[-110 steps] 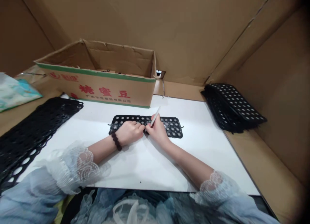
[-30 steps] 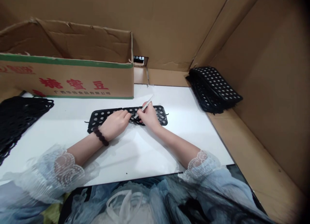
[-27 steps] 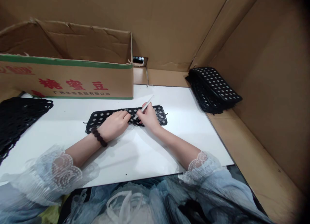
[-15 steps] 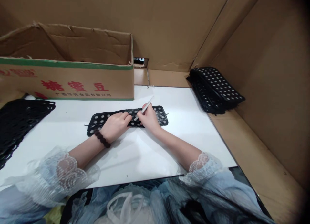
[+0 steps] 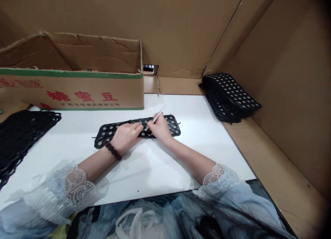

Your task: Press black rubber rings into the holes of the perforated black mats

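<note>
A black panel point(image 5: 103, 132) with rows of pale round dots lies flat on the white tabletop in front of me. My left hand point(image 5: 127, 136), a dark beaded band on its wrist, rests on the panel's middle. Its fingers are curled and close together on the panel; the thumb is mostly hidden. My right hand point(image 5: 159, 128) is closed round a slim white pen-like tool point(image 5: 158, 115). The tool slants, its lower tip down at the panel close to my left fingertips. What exactly the tip touches is too small to make out.
Behind the panel, to the left, stands an open cardboard box point(image 5: 95, 90) with red lettering. Black netted pieces point(image 5: 28, 132) lie at the left. Stacked black dotted panels point(image 5: 230, 94) are at the right, by the cardboard wall point(image 5: 284, 77). A small cutout point(image 5: 150, 69) opens in the back wall.
The whole view has shifted slightly, with most things appearing a little lower. Both hands stay on the panel, the tool still in my right hand, with the left hand slightly further right.
</note>
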A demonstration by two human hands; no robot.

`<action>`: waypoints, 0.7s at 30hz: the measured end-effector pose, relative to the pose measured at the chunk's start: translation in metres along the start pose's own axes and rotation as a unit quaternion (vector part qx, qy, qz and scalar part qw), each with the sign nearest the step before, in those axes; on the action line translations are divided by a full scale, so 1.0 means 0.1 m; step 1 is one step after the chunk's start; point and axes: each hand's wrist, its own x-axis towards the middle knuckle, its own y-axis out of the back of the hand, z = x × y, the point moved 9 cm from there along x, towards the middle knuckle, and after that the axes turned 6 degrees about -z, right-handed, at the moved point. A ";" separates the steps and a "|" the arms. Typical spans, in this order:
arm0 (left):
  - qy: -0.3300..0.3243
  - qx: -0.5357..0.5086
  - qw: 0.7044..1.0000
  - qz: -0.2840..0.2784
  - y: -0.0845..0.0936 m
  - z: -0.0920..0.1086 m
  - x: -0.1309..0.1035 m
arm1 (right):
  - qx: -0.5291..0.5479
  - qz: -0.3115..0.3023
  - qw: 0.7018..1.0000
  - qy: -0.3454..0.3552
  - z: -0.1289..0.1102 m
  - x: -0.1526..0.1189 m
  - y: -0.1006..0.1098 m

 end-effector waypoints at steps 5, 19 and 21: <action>0.001 -0.008 1.000 -0.015 -0.03 -0.01 0.00 | -0.042 -0.006 0.999 0.031 -0.10 -0.03 -0.01; 0.120 -0.029 0.992 -0.014 -0.03 -0.17 -0.01 | -0.093 -0.051 0.990 0.088 -0.27 -0.11 -0.09; 0.098 -0.026 0.994 -0.026 -0.02 -0.13 -0.03 | -0.049 -0.056 0.991 0.108 -0.28 -0.13 -0.09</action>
